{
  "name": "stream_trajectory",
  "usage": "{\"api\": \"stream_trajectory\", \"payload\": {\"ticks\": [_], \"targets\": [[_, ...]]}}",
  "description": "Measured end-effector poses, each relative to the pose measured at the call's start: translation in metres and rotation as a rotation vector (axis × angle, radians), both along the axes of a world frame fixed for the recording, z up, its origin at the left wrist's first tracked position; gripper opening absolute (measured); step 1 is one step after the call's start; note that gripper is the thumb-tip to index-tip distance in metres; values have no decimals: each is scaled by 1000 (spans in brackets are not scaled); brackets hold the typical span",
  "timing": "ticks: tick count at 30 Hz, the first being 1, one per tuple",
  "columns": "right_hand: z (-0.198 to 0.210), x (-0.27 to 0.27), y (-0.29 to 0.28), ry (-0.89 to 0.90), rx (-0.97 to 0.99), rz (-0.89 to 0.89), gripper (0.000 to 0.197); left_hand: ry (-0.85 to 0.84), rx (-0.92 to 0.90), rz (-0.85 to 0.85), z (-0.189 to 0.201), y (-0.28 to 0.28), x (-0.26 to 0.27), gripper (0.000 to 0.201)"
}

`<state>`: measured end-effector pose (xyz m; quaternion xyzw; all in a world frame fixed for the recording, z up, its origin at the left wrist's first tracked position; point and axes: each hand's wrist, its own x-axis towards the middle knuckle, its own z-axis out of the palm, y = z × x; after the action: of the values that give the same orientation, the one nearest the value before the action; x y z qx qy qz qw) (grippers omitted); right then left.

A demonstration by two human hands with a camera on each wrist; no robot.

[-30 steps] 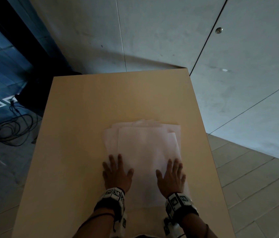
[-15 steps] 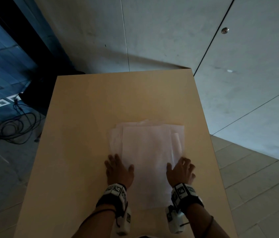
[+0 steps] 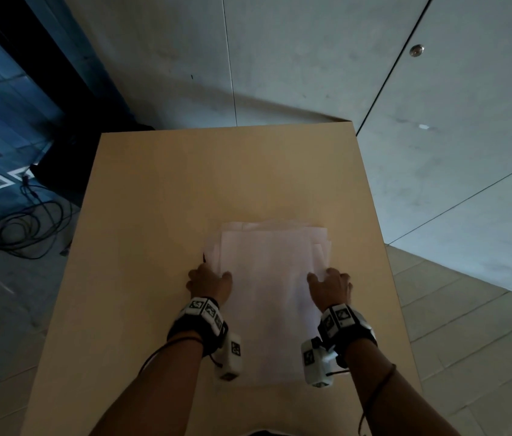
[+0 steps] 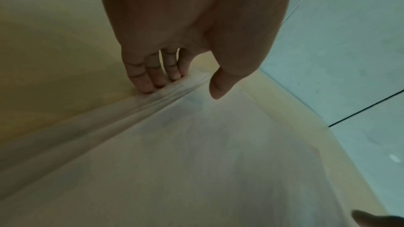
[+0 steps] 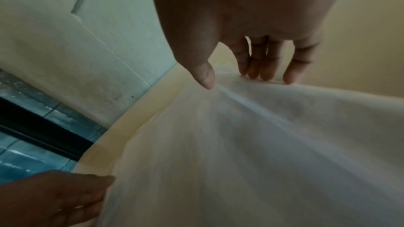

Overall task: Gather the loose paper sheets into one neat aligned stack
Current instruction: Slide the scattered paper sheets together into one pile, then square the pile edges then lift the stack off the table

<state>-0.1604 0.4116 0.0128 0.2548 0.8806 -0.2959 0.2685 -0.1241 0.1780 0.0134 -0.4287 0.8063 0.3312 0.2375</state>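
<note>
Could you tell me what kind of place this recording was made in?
Probably an office or studio: a plain wooden table against a bare concrete wall, with loose cables on the floor.

Thin white paper sheets (image 3: 267,278), matt and slightly translucent, lie on a smooth, matt, pale wooden counter (image 3: 160,234).

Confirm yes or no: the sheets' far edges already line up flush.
No: in the head view the paper sheets fan out, with staggered far edges and corners jutting at both sides.

White paper sheets (image 3: 267,278) lie on a pale tan wooden table (image 3: 154,215); black wristbands (image 3: 199,322) carry black-and-white square markers.
</note>
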Motion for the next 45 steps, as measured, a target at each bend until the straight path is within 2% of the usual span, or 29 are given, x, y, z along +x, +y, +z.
{"api": "stream_trajectory", "payload": {"ticks": [3, 8, 13, 15, 20, 26, 28, 33, 38, 40, 45], "targets": [[1, -7, -1, -19, -20, -9, 58, 11, 43, -4, -2, 1, -9, 65], [2, -11, 9, 2, 57, 0, 57, -12, -49, 64, -5, -17, -12, 52], [-1, -13, -4, -23, -69, 63, 58, 53, 117, -10, -5, -2, -19, 78], [0, -15, -4, -42, -81, 58, 58, 73, 164, 8, -5, -4, -18, 81], [6, 9, 12, -35, 51, -13, 57, -11, 1, 143, -5, -14, 13, 60], [0, 57, 11, -70, -22, 113, 56, 28, 98, 9, -8, 24, 66, 70], [4, 60, 13, -76, -38, 100, 56, 30, 122, 15, -6, 28, 70, 70], [8, 76, 33, -44, 22, 30, 57, -40, 7, 88, 1, 12, 90, 71], [6, 99, 29, -65, -46, 109, 51, -29, 129, 21, 0, 36, 111, 69], [8, 101, 31, -58, -59, 87, 50, -45, 143, 4, 0, 39, 113, 70], [9, 111, 39, -22, 7, 89, 51, -54, 80, 106, 2, 33, 126, 73]]}}
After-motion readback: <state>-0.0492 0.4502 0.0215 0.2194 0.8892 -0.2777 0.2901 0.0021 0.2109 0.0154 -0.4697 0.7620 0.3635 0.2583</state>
